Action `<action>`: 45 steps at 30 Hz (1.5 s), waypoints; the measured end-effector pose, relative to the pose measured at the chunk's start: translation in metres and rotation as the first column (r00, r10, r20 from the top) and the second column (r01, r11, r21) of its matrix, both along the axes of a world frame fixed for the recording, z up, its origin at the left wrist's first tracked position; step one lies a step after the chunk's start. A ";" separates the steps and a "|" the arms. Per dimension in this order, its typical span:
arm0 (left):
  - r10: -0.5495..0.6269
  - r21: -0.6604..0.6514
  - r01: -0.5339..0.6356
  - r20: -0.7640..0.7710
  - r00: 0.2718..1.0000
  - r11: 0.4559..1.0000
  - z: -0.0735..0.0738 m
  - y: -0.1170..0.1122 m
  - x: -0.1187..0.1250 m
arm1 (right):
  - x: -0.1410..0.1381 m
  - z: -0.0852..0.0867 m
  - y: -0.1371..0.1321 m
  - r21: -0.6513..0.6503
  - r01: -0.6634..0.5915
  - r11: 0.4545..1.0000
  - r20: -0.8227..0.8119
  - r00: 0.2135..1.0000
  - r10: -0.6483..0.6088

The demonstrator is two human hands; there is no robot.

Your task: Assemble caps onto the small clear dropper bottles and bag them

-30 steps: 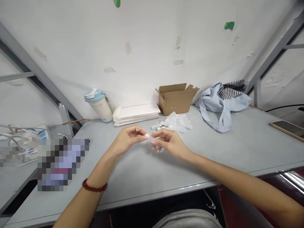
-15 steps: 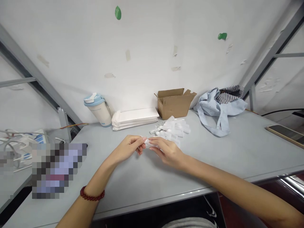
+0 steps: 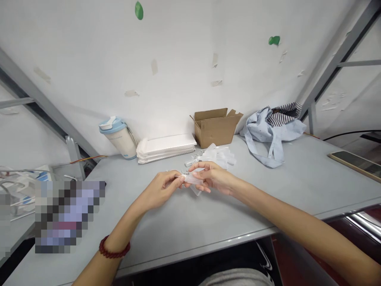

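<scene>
A small translucent white plastic piece (image 3: 193, 180), with thin metal wire at its left end, is held between both hands above the table. My left hand (image 3: 160, 191) pinches the wired end between thumb and fingers. On the other end, the thumb and fingers of my right hand (image 3: 217, 178) close around it, index finger reaching over the top. Just below shows another translucent piece (image 3: 195, 191); whether it is held too, I cannot tell. Behind my right hand lies a loose pile of similar translucent pieces (image 3: 224, 155) with metal bits.
Along the wall stand a tumbler with a blue lid (image 3: 120, 139), stacked white envelopes (image 3: 166, 147), an open cardboard box (image 3: 216, 131) and a light blue cloth bag (image 3: 268, 131). A phone (image 3: 357, 165) lies at the right. A blurred-out item (image 3: 71, 214) is at the left.
My right hand has turned and its fingers have opened out somewhat, so more of the plastic piece shows. The view has shifted slightly.
</scene>
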State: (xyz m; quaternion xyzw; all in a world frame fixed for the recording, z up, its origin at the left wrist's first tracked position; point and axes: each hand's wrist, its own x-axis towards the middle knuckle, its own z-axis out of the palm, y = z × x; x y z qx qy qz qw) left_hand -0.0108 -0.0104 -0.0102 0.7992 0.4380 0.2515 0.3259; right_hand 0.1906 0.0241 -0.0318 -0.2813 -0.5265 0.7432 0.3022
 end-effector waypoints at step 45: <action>0.165 0.003 -0.166 0.114 0.980 0.986 -0.008 0.005 0.006 | -0.009 -0.024 -0.005 0.999 -0.028 0.021 0.035 0.807 -0.589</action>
